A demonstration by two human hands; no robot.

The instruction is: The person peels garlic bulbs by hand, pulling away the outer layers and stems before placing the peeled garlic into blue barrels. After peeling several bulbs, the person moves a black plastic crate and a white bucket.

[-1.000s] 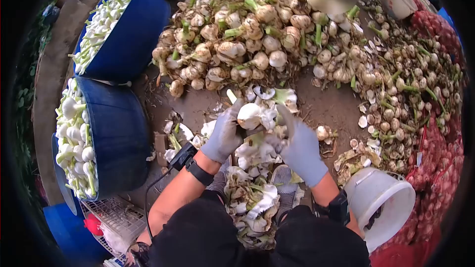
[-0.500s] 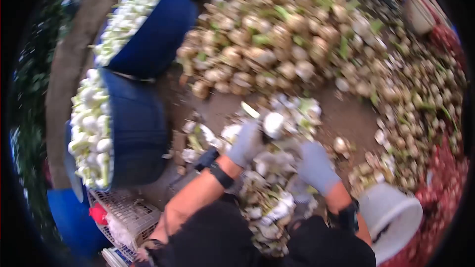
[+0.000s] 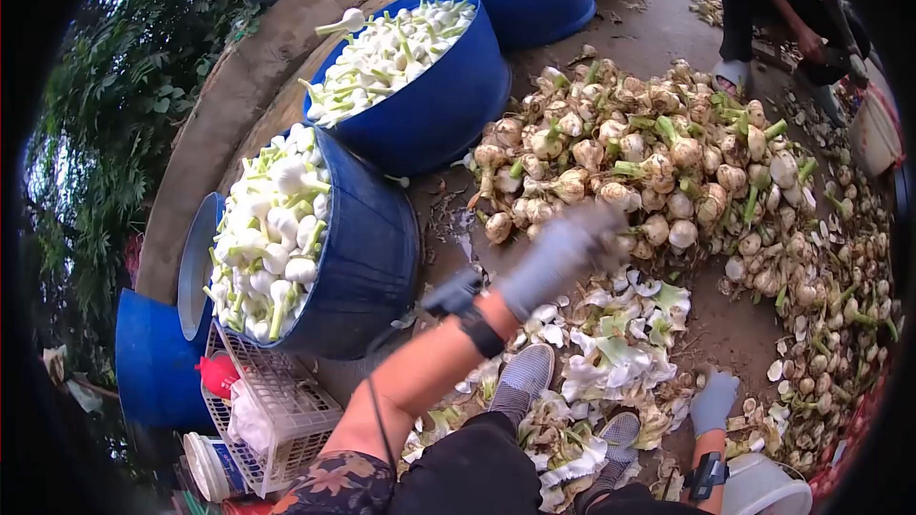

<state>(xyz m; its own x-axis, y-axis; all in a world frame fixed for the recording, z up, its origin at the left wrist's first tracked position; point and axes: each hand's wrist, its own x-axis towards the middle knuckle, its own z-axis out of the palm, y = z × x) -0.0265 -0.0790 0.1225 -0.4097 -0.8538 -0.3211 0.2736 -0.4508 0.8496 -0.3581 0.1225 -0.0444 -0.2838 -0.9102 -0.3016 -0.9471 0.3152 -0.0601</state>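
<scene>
My left hand [image 3: 563, 262], gloved and smeared by motion, reaches to the near edge of the heap of unpeeled garlic bulbs [image 3: 658, 167]; its fingers cannot be made out. Low on the right, my gloved right hand [image 3: 714, 402] is closed beside the peelings, and what it holds is hidden. White and green peelings [image 3: 615, 362] lie around my shoes. One white bulb with a stem [image 3: 351, 21] shows at the upper left of the far blue tub [image 3: 448, 100], apart from the peeled bulbs [image 3: 396, 57] inside. More peeled bulbs [image 3: 277, 234] fill the nearer tub [image 3: 367, 238].
A plastic crate [image 3: 286, 410] and white bucket [image 3: 210, 467] stand at the lower left, a pale bucket [image 3: 763, 486] at the lower right. Smaller bulbs [image 3: 821, 324] spread along the right. Another person [image 3: 744, 0] is at the top right, near a sack [image 3: 876, 129].
My left hand has moved forward to the heap, and the white bulb it held no longer shows there. A bulb now appears by the far tub. My right hand is lower and farther right; the view has shifted.
</scene>
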